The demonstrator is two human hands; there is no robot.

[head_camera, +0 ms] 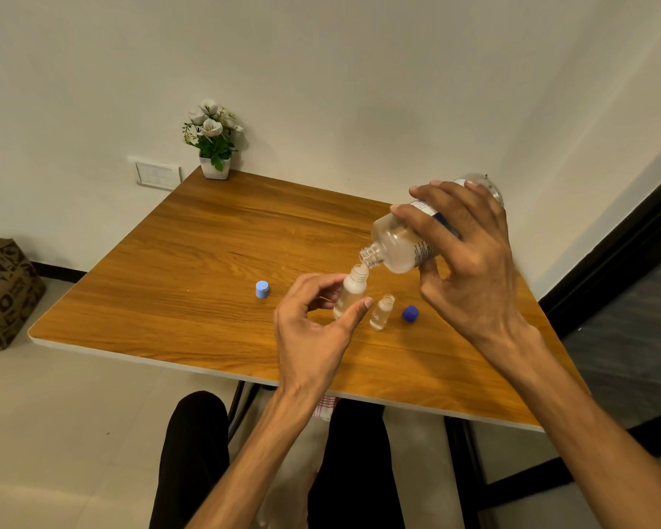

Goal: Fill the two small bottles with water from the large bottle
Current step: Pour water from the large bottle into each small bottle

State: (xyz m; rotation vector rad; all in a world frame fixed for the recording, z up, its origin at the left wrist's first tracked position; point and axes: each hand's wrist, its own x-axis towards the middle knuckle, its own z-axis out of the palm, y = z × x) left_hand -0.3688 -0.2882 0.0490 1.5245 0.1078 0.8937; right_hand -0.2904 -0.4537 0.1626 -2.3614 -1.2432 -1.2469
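Observation:
My right hand [470, 261] grips the large clear bottle [397, 246] and holds it tilted, its open mouth touching the mouth of a small clear bottle [352, 295]. My left hand [313, 326] holds that small bottle upright between thumb and fingers on the wooden table [168, 284]. A second, smaller open bottle [381, 312] stands just to its right, untouched. A dark blue cap [410, 313] lies right of it, and a light blue cap [262, 289] lies to the left.
A potted white-flower plant [214, 141] stands at the table's far corner by the wall. A brown patterned bag [2, 294] sits on the floor at left. My legs in dark trousers are under the near table edge.

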